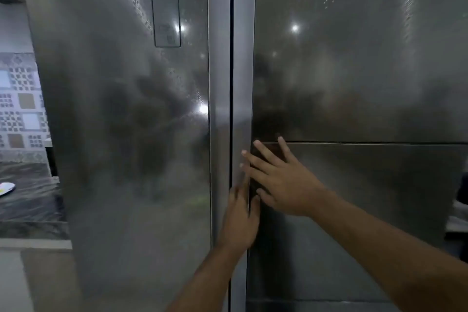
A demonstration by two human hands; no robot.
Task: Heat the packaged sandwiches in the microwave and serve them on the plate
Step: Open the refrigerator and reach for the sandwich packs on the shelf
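Observation:
A steel two-door fridge fills the view, with its left door (pixel 131 134) and right door (pixel 354 83) both closed. My left hand (pixel 240 218) is at the vertical handle strip (pixel 243 83) of the right door, its fingertips tucked into the dark recess beside the strip. My right hand (pixel 281 185) lies against the right door with fingers straight and spread, just below a horizontal seam. A white plate (pixel 6 189) shows at the far left edge on the counter. No sandwiches and no microwave are in view.
A dark marbled counter (pixel 27 200) runs along the left, below a patterned tile wall (pixel 20 109). A narrow control panel (pixel 166 7) is set in the upper left door. Something dark and white (pixel 459 197) pokes in at the right edge.

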